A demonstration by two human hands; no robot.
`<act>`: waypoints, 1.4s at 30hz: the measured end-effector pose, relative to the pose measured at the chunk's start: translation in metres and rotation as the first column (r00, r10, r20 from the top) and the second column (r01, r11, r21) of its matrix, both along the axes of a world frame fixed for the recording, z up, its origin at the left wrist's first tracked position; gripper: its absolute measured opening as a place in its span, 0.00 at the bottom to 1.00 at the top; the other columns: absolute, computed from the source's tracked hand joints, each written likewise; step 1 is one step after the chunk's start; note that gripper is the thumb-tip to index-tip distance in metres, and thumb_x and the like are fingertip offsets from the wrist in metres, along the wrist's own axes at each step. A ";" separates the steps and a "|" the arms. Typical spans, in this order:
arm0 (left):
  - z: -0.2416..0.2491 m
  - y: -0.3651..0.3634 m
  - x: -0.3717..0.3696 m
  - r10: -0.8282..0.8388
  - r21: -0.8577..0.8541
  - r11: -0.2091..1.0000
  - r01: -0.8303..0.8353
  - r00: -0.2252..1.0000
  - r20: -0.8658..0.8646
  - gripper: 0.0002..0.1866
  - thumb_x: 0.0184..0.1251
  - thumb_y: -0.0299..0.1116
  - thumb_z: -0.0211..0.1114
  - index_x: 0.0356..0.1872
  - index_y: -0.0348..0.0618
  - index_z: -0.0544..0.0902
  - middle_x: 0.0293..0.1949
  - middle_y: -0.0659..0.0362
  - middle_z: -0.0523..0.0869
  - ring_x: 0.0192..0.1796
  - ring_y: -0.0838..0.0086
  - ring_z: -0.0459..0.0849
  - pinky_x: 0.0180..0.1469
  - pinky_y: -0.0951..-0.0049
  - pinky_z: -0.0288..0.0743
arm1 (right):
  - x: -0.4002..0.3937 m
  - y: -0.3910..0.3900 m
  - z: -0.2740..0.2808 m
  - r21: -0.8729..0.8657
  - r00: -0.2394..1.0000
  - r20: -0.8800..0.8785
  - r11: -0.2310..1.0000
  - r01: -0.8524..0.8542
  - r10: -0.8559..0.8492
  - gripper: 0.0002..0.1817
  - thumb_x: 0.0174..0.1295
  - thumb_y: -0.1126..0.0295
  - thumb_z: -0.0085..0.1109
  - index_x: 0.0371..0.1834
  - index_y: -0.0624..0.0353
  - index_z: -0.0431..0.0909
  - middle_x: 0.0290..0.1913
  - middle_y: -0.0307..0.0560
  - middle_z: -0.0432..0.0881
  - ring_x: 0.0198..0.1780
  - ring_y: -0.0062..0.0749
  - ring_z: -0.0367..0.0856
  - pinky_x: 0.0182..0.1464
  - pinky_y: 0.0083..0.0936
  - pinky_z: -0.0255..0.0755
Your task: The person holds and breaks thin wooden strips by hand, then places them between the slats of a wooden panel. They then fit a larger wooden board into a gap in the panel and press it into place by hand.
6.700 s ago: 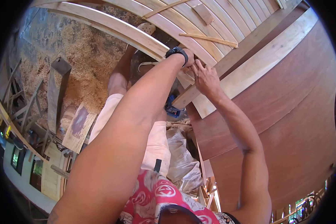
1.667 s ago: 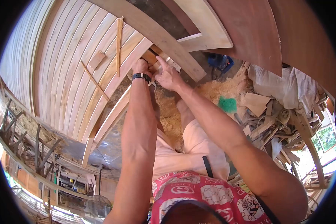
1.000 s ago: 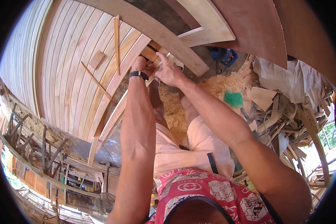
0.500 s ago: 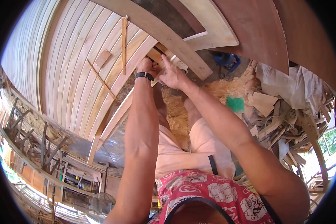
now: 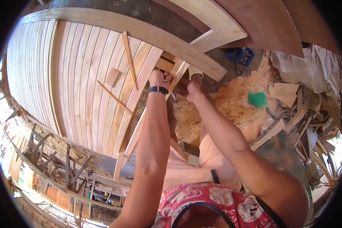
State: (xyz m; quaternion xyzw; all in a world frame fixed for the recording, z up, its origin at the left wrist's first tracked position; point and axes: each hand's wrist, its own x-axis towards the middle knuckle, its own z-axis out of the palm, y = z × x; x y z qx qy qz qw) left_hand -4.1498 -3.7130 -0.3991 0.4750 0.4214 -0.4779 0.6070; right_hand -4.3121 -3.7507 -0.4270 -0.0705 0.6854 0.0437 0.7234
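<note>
My left hand [image 5: 160,78], with a dark band on its wrist, is closed in the gap between the slatted wooden panel [image 5: 97,72] and a narrow side rail [image 5: 179,72]. What its fingers hold, if anything, is hidden. A short yellowish wood piece [image 5: 164,64] sits in that gap just beyond the fist. My right hand [image 5: 193,92] is on the outer side of the rail, low and close to it; its fingers are lost in shadow. Across the far ends of the slats runs a long wide board [image 5: 140,32].
Two thin wood strips [image 5: 129,60] and a small block [image 5: 112,77] lie on the slats. A blue power tool [image 5: 241,56] rests on the floor beyond. Sawdust [image 5: 231,98] surrounds my feet. Scrap wood [image 5: 304,114] is piled on the right, beside a green patch [image 5: 257,99].
My right hand has moved away from my left hand, from the gap to the rail's outer side, and turned down. My left hand stays in the gap. The whole view has shifted slightly.
</note>
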 end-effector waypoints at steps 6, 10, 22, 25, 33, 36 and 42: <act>0.018 -0.003 -0.005 0.058 0.051 0.997 -0.063 0.994 0.094 0.09 0.76 0.27 0.45 0.47 0.47 0.75 0.28 0.61 0.71 0.24 0.77 0.65 0.21 0.78 0.58 | 0.031 0.012 -0.101 0.413 0.414 0.768 0.872 0.263 -0.488 0.29 0.73 0.48 0.43 0.66 0.58 0.69 0.52 0.51 0.82 0.52 0.42 0.82 0.58 0.44 0.77; 0.027 -0.009 -0.007 0.041 0.161 0.985 -0.062 0.990 0.135 0.10 0.76 0.26 0.44 0.49 0.45 0.74 0.28 0.61 0.72 0.25 0.77 0.65 0.22 0.78 0.58 | 0.037 0.039 -0.131 0.364 0.010 0.923 0.883 0.297 -0.384 0.30 0.71 0.46 0.47 0.66 0.57 0.69 0.57 0.52 0.80 0.54 0.40 0.81 0.57 0.40 0.79; 0.031 0.009 -0.013 -0.149 0.099 0.987 0.129 0.962 0.231 0.06 0.75 0.35 0.53 0.40 0.45 0.74 0.30 0.61 0.75 0.19 0.79 0.67 0.16 0.79 0.58 | 0.054 0.066 -0.191 0.344 0.252 0.869 0.885 0.313 -0.427 0.30 0.71 0.46 0.47 0.66 0.57 0.70 0.56 0.52 0.80 0.53 0.40 0.81 0.57 0.40 0.79; 0.033 0.007 -0.010 -0.329 0.179 0.941 0.287 0.900 0.286 0.13 0.72 0.38 0.61 0.28 0.44 0.74 0.17 0.65 0.70 0.14 0.82 0.62 0.15 0.79 0.54 | 0.065 0.063 -0.193 0.333 0.282 0.866 0.896 0.294 -0.414 0.30 0.71 0.46 0.47 0.66 0.57 0.70 0.56 0.52 0.80 0.53 0.40 0.81 0.56 0.40 0.79; 0.035 0.003 -0.006 -0.660 0.298 0.735 0.609 0.543 0.519 0.22 0.65 0.47 0.70 0.21 0.39 0.78 0.14 0.67 0.69 0.16 0.83 0.66 0.18 0.76 0.57 | 0.083 0.050 -0.193 0.301 0.367 0.846 0.914 0.271 -0.387 0.29 0.71 0.46 0.47 0.65 0.57 0.70 0.56 0.52 0.80 0.53 0.40 0.81 0.56 0.39 0.79; 0.025 0.015 -0.005 -0.734 0.496 0.537 0.683 0.088 0.673 0.21 0.66 0.47 0.69 0.25 0.37 0.80 0.14 0.65 0.71 0.16 0.80 0.67 0.19 0.74 0.58 | 0.095 0.046 -0.193 0.293 0.380 0.844 0.919 0.266 -0.379 0.29 0.71 0.46 0.48 0.65 0.56 0.70 0.56 0.52 0.80 0.53 0.40 0.81 0.56 0.39 0.79; 0.014 0.016 -0.007 -0.666 0.756 0.386 0.529 -0.407 0.625 0.21 0.66 0.47 0.68 0.30 0.35 0.83 0.14 0.61 0.74 0.16 0.76 0.70 0.20 0.72 0.61 | 0.107 0.044 -0.200 0.257 0.418 0.850 0.945 0.201 -0.320 0.29 0.71 0.46 0.48 0.65 0.56 0.70 0.56 0.51 0.80 0.53 0.40 0.81 0.56 0.39 0.79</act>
